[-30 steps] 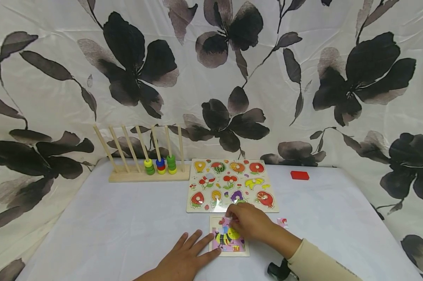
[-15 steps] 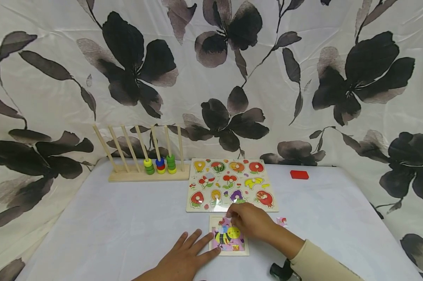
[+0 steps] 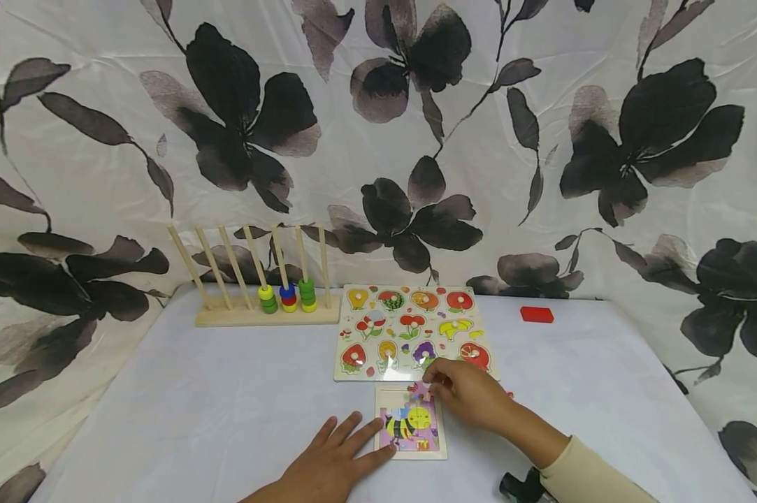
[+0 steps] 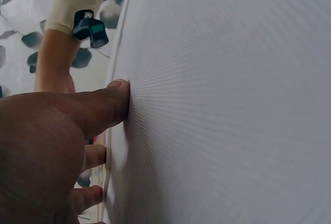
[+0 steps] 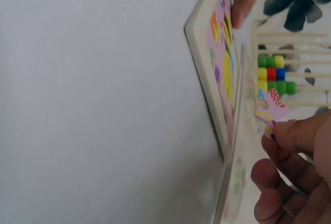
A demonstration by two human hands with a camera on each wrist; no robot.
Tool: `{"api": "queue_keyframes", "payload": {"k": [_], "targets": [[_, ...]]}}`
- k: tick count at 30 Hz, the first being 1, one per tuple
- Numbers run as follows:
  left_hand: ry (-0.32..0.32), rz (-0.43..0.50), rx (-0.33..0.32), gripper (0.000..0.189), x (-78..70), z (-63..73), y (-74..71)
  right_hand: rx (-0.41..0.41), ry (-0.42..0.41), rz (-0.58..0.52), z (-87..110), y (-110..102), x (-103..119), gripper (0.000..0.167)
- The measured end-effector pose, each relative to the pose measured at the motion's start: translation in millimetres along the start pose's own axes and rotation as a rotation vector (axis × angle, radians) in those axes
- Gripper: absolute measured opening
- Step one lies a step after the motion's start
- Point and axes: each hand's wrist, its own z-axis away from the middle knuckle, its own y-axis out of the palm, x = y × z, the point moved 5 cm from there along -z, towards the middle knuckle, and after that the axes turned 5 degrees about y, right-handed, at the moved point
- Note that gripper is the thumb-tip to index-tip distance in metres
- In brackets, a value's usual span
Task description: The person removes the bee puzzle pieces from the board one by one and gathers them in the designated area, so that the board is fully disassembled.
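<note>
The left hand (image 3: 330,457), at lower centre of the frame, rests with fingers spread against the left edge of the bee jigsaw tray (image 3: 416,455). The right hand (image 3: 469,395) pinches a pink jigsaw piece (image 3: 421,392) over the tray's top edge. The fruit peg puzzle (image 3: 409,375) lies directly above. The wooden bead stand (image 3: 246,318) stands left of centre; a red rectangle (image 3: 537,314) lies right of centre.

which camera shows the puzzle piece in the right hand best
Right wrist view: the puzzle piece shows larger, pinched by the right hand, its pink face and dotted red patch visible. The head view shows it small, near the far edge of the bee puzzle; the left wrist view misses it.
</note>
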Motion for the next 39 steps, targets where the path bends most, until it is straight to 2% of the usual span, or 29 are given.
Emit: {"api": "queue_keyframes", "payload": {"k": [9, 15, 21, 28, 34, 39], "targets": [[-0.014, 0.023, 0.022, 0.091, -0.9, -0.3, -0.4, -0.024, 0.067, -0.074, 13.8, -20.4, -31.1, 0.016], [-0.006, 0.028, 0.008, 0.090, -0.5, -0.2, 0.1, -0.060, 0.112, -0.077, 25.0, -38.9, -51.8, 0.016], [0.003, 0.021, -0.004, 0.090, 0.2, 0.0, 0.7, -0.052, 0.151, -0.106, 36.4, -54.9, -69.8, 0.014], [0.008, 0.005, -0.026, 0.089, 0.3, 0.1, 1.6, -0.049, 0.154, -0.053, 44.3, -68.8, -89.6, 0.016], [0.010, -0.013, -0.038, 0.090, 0.0, 0.3, 2.3, -0.040, 0.119, -0.038, 50.7, -78.0, -102.3, 0.015], [0.009, -0.010, -0.033, 0.090, -0.5, 0.0, 1.5, -0.021, 0.124, -0.045, 56.0, -82.0, -111.1, 0.014]]}}
